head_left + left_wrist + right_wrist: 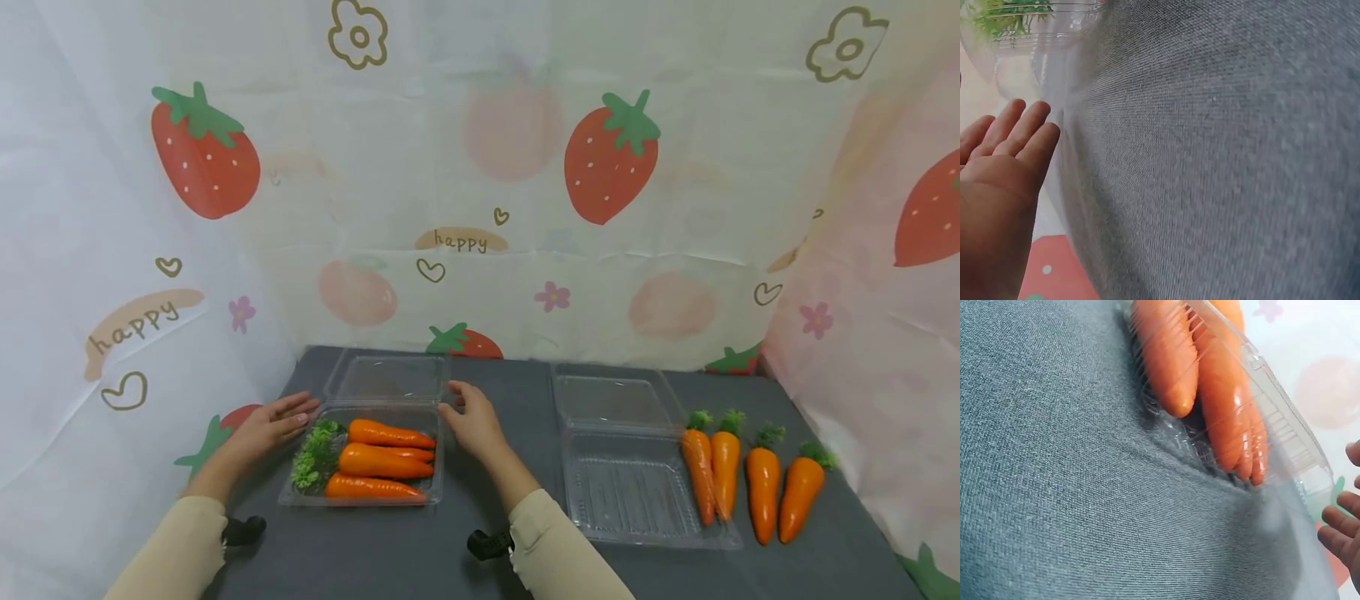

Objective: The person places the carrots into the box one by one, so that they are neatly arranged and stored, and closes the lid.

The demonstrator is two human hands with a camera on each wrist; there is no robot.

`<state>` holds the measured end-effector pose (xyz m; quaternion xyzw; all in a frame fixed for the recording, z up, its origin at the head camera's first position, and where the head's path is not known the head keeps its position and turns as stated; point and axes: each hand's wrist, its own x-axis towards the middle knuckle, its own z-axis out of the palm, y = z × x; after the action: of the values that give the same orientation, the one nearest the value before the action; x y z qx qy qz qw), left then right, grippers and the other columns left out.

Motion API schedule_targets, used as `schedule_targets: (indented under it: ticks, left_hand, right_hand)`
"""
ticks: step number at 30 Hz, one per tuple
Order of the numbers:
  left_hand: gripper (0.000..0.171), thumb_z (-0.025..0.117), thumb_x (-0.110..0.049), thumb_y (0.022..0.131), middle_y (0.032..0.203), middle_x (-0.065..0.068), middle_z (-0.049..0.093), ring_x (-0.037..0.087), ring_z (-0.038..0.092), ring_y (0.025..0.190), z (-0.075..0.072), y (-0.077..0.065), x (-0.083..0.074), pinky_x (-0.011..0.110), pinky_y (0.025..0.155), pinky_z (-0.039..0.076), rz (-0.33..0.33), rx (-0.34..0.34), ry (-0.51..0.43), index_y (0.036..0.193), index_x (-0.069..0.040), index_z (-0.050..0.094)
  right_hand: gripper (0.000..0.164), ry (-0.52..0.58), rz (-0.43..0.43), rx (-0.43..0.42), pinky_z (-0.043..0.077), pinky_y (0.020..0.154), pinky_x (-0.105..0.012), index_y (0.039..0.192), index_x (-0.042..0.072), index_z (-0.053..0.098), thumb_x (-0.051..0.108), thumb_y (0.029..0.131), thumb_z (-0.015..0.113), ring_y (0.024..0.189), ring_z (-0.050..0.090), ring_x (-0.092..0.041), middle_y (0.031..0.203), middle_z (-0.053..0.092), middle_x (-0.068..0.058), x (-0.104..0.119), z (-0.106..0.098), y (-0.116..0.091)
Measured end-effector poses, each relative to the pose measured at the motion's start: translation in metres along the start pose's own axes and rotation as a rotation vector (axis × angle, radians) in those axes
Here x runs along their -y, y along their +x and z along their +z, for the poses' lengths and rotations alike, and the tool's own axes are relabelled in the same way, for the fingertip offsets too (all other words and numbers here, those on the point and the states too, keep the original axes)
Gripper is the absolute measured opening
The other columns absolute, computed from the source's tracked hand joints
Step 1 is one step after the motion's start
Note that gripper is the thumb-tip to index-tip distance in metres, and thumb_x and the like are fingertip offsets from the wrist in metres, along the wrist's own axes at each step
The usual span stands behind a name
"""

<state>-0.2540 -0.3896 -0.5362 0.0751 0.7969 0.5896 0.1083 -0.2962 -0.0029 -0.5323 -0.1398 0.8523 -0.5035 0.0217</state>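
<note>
A clear plastic clamshell box (pixel 439 471) lies at the left of the table, its lid (pixel 390 379) tipped open to the back. Inside are several orange carrots (pixel 386 460), their green tops (pixel 315 454) to the left and tips to the right. My left hand (pixel 272 427) is at the box's back left corner, fingers extended; in the left wrist view they show straight, with nothing held. Near the back right corner, by the lid's hinge, my right hand (pixel 474 423) has loosely spread fingers and holds nothing. The right wrist view shows carrot tips (pixel 1229 425) behind the clear wall.
A second open clamshell box (pixel 626 487) stands to the right. Two carrots (pixel 723 475) overlap its right side, and two more carrots (pixel 763 500) lie beside them. Grey cloth (pixel 502 400) covers the table. A strawberry-printed curtain (pixel 465 167) encloses the back and sides.
</note>
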Motion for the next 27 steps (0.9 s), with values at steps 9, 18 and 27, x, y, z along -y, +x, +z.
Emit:
schedule_targets:
  ticks: [9,18,27]
  left_hand:
    - [0.069,0.053,-0.020,0.108,0.164,0.027,0.027,-0.009,0.054,0.126,0.003,0.007,0.000,0.012,0.100,0.046,0.022,0.036,-0.062,0.162,0.004,0.016]
    - [0.067,0.053,-0.017,0.108,0.165,0.027,0.024,-0.004,0.052,0.132,0.005,0.010,-0.001,0.012,0.100,0.046,0.036,0.047,-0.075,0.162,0.002,0.018]
    - [0.068,0.051,-0.008,0.108,0.163,0.019,0.035,-0.007,0.054,0.128,0.007,0.012,-0.003,0.013,0.100,0.048,0.091,0.035,-0.154,0.160,0.009,0.011]
  right_hand:
    - [0.051,0.044,0.051,-0.004,0.052,0.101,-0.050,0.147,0.005,0.053,0.023,0.101,0.066,0.123,0.062,-0.031,0.139,0.063,-0.012,-0.006,0.005,0.001]
    - [0.049,0.118,0.046,0.016,0.052,0.103,-0.049,0.147,0.002,0.052,0.015,0.102,0.064,0.125,0.061,-0.031,0.138,0.064,-0.011,-0.006,0.008,-0.002]
    - [0.050,0.169,0.028,-0.014,0.052,0.104,-0.047,0.147,0.000,0.052,0.009,0.100,0.067,0.124,0.061,-0.031,0.136,0.065,-0.012,-0.005,0.009,-0.001]
